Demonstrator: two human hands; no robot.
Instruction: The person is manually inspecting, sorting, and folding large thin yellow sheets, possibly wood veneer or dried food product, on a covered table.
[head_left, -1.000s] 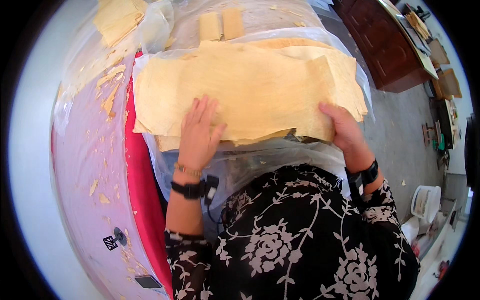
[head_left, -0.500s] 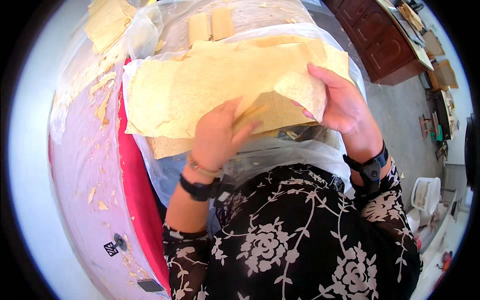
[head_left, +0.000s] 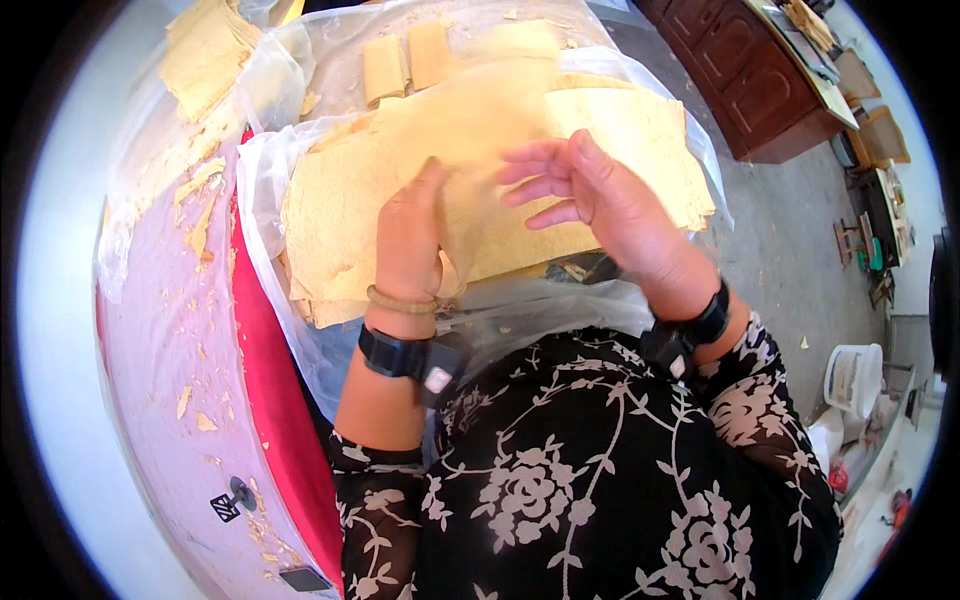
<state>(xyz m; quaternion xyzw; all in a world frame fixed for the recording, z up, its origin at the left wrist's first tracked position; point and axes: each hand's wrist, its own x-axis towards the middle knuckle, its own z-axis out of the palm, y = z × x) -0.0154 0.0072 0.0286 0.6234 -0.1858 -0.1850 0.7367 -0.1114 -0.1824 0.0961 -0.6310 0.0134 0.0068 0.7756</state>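
The thin, pale-yellow, papery sheet (head_left: 470,190), lying atop a stack on clear plastic film (head_left: 270,170), is pinched by the left hand (head_left: 410,235) and steadied by the open-fingered right hand (head_left: 600,200) (light, brittle-looking, probably best lifted near an edge).

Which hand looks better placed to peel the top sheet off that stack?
Probably the left hand: it lies on the top yellow sheet with a lifted flap at its thumb. The right hand hovers with fingers spread, apparently gripping nothing.
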